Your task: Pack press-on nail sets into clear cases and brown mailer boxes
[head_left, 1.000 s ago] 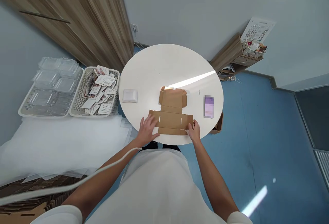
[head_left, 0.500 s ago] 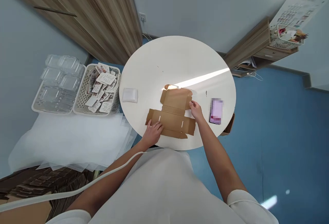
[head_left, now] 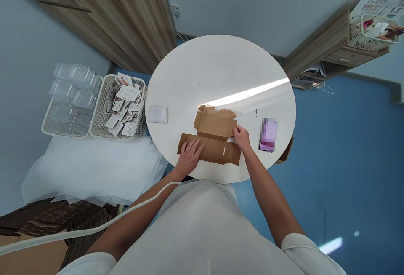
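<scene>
Two bare hands work one flat-cut brown cardboard blank in the head view, and it lies between and under their fingers on the round white tabletop. The left hand has its fingers laid down and slightly parted on the left part of the near panel. The right hand has thumb and fingers pinching the right edge of the farther panel, close to the crease between the two panels. A pale narrow slot shows in the near panel, to the right of the left fingers.

Judging by this hold, the step in hand is working the side flaps and creases while the left fingers steady the sheet. The next move calls for light, even pressure from the left fingers so the blank does not skid, and for the right fingers to turn the edge along its crease, without bending the panel.

Beyond the left fingers, toward the left rim, sits a flat white square packet; well right of the right fingers lies a purple-pink rectangular object, blurred past telling. Farther left of the left fingers stands a white perforated plastic basket of printed cards, off the tabletop.
</scene>
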A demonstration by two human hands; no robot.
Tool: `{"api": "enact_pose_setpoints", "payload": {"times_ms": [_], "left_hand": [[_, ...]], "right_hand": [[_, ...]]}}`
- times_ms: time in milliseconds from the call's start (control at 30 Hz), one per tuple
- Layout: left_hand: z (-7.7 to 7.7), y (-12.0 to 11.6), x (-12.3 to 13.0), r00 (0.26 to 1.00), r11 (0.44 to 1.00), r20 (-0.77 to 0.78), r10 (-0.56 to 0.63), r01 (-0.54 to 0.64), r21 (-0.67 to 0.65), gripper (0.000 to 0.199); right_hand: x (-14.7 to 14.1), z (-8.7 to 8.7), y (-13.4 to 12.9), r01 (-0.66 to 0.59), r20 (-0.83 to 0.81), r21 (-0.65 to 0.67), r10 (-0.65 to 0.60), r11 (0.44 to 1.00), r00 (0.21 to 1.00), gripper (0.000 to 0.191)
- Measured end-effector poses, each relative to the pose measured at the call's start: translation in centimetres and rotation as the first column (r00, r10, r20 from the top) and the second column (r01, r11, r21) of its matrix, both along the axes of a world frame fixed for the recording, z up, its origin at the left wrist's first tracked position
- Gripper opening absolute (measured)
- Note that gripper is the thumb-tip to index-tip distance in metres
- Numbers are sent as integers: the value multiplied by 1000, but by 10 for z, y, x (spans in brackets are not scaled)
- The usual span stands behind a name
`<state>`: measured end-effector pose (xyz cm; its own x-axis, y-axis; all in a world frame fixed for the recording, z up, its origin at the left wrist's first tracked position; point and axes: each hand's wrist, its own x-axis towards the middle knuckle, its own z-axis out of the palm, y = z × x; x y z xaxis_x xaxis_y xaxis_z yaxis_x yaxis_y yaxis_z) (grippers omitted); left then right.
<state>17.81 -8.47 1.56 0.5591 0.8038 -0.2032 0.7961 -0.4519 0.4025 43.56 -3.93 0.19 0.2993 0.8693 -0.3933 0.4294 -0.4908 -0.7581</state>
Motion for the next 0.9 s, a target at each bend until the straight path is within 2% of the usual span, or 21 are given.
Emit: {"api": "enact_pose_setpoints", "payload": {"times_ms": [167,300,333,400,467,500,567,633,700,767,800,867,900], "left_hand": [[14,11,6,992,995,-87,-92,94,22,90],[12,18,7,975,982,-127,-180,185,26,96],[11,19,5,973,980,-129,-191,197,34,95],[8,18,2,970,976,-130,-204,212,51,94],[6,18,-3,968,973,-133,-212,221,63,95],[5,18,-5,967,972,-134,-217,227,67,96],[5,19,-8,963,966,-128,-237,247,71,97],[5,19,-11,958,959,-111,-265,274,74,98],[6,16,-16,958,955,-91,-272,280,93,101],[7,10,-26,975,968,-72,-211,219,126,107],[6,5,-33,988,979,-58,-142,149,141,109],[1,-4,-52,997,988,-8,71,-69,137,107],[-2,-8,-63,975,970,19,220,-221,104,103]], "right_hand": [[-9,8,-19,-64,78,-24,66,998,995,29],[-20,14,-33,-96,153,-58,103,994,983,36],[-23,16,-38,-90,196,-39,96,995,976,42],[-30,22,-50,-129,328,29,113,991,938,66],[-39,28,-65,-290,475,54,231,955,849,89],[-43,30,-72,-403,527,29,329,915,784,95],[-53,31,-86,-604,572,-71,529,794,627,101],[-63,28,-94,-678,584,-169,626,716,516,109],[-71,23,-97,-673,595,-225,647,704,477,113],[-76,19,-96,-641,606,-245,631,727,484,113],[-78,18,-96,-625,607,-249,622,740,495,112],[-80,15,-94,-604,602,-254,612,756,513,110],[-80,15,-94,-599,597,-257,612,758,519,109]]}}
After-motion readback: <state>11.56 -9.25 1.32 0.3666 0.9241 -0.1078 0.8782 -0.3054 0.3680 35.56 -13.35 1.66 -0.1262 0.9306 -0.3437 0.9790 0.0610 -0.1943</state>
